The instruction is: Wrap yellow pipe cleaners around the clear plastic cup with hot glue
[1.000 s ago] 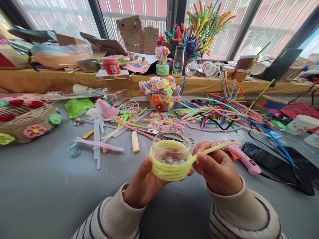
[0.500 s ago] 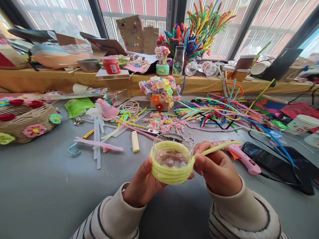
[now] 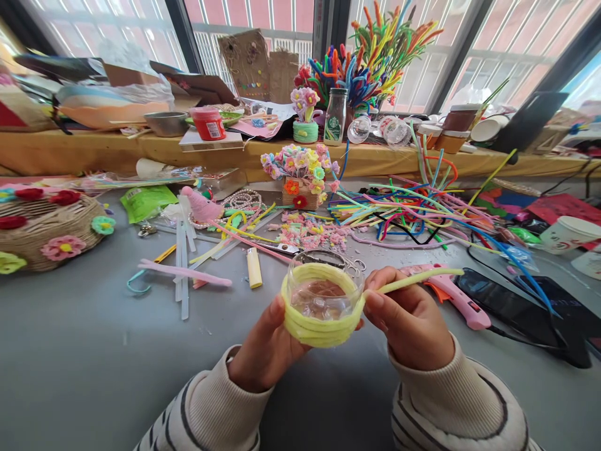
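Note:
A clear plastic cup (image 3: 323, 258) is wrapped in several rounds of yellow pipe cleaner (image 3: 323, 332), its clear rim showing above them. My left hand (image 3: 268, 344) grips it from the left and below, thumb against the wrapped side. At the cup's right side my right hand (image 3: 408, 319) pinches the yellow pipe cleaner between thumb and forefinger. The loose end sticks out past the fingers to the right. Behind the cup, scissors (image 3: 359, 265) lie on the table, partly hidden by it.
A pink glue gun (image 3: 462, 304) and a black phone (image 3: 493, 300) lie right of my right hand. Colourful pipe cleaners (image 3: 399, 213) are heaped behind. Leftward are glue sticks (image 3: 184, 294), a yellow lighter (image 3: 254, 268) and a woven basket (image 3: 47, 232).
The loose end of the yellow pipe cleaner reaches slightly farther right. The cup has turned or tilted a little in my left hand; both hands keep their hold.

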`<state>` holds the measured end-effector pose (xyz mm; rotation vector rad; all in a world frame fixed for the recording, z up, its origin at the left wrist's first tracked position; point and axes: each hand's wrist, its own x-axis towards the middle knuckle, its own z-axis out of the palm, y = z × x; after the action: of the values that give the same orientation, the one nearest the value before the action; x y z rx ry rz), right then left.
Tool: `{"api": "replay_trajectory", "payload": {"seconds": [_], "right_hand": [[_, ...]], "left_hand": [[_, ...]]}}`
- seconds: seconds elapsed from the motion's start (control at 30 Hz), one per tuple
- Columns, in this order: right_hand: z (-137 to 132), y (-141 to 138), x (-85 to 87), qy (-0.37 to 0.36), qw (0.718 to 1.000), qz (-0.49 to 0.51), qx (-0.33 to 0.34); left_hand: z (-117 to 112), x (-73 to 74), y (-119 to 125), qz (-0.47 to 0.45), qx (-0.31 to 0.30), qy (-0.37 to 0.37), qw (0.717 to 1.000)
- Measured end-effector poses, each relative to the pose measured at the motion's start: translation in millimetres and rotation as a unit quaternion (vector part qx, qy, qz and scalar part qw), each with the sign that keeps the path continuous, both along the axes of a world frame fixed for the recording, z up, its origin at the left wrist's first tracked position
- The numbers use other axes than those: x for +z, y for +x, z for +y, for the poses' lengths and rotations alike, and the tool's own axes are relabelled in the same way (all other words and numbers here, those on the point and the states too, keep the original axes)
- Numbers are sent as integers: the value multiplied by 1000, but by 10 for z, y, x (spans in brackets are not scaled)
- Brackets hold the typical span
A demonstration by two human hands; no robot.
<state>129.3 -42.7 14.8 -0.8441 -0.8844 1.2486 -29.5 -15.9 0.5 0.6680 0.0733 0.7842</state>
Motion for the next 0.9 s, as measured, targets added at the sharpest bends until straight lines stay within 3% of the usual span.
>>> {"api": "replay_trajectory", "payload": {"seconds": [0.13,0.53,0.9], "right_hand": [[7,11,6,21,1000,-21,4],[67,14,-36,-22,999,-32,-24],[75,-20,-37,-38,996,-49,-70]], "left_hand": [[-4,12,9,12,26,-20,999],[50,122,95,53,61,-59,995],[76,81,114,93,95,-70,989]]}}
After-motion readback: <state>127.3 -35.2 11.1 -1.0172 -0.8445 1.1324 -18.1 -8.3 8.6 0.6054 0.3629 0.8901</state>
